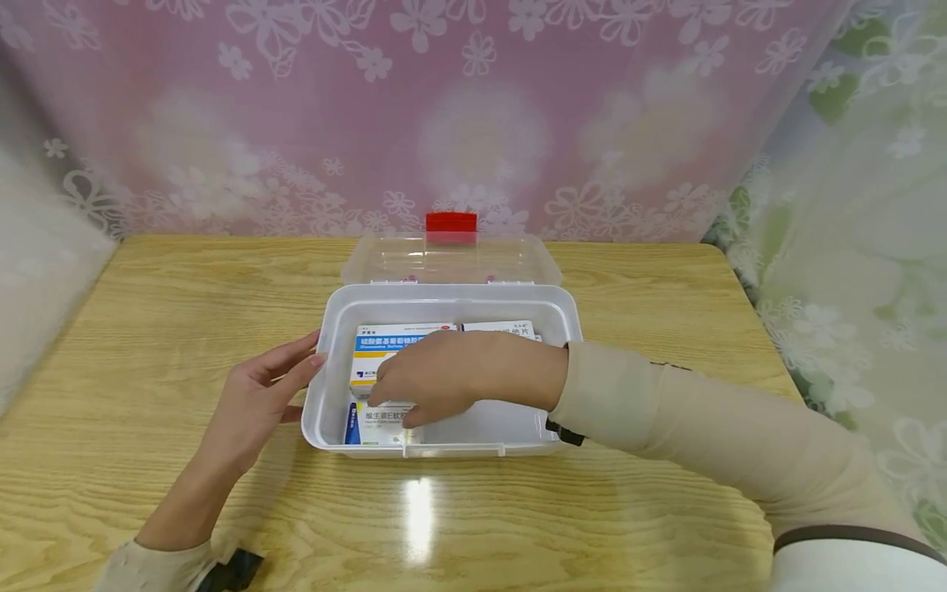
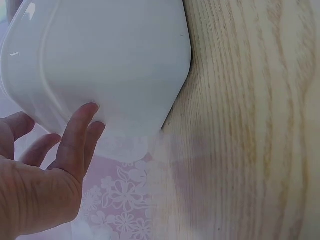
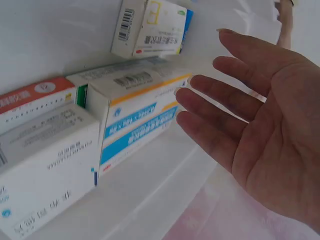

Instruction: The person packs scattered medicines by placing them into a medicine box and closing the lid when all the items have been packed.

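A white plastic storage box [image 1: 444,451] stands with its clear lid [image 1: 503,259] tipped back. My left hand [image 1: 255,403] touches the box's left rim and outer wall; in the left wrist view its fingertips [image 2: 82,112] lie against that wall. Above the contents hovers my right hand [image 1: 436,374], palm down, fingers spread and holding nothing. Under it are a blue, white and orange medicine box [image 1: 366,362] and a smaller white medicine box [image 1: 381,415] with a blue end. A white medicine box [image 3: 55,170] stands beside the blue-striped one in the right wrist view.
Beside the white medicine box is a red-topped carton [image 3: 37,97]. A red latch [image 1: 451,222] tops the lid. The wooden table [image 1: 185,304] ends at a pink floral curtain [image 1: 473,123] behind, with pale floral cloth [image 1: 873,205] on the right.
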The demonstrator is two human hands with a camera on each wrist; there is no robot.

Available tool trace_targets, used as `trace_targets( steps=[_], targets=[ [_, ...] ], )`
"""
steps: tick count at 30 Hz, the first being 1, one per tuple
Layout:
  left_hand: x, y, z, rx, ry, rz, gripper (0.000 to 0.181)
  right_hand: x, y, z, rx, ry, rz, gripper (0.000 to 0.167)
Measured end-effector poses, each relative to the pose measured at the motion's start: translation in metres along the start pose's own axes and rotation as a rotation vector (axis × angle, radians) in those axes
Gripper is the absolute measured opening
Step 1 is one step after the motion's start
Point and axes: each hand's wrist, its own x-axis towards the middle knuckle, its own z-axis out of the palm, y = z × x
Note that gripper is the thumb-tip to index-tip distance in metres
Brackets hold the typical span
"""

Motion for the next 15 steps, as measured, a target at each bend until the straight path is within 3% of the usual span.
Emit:
trace_targets(
  steps=[7, 15],
  targets=[
    [0.0, 0.0, -0.001, 0.032, -0.006, 0.03, 0.052, -0.027, 0.013, -0.014, 0.079, 0.074, 0.074, 0.044],
    [0.002, 0.001, -0.003, 0.081, -0.018, 0.09, 0.048, -0.062, 0.039, -0.023, 0.104, 0.18, 0.226, 0.046]
  ],
)
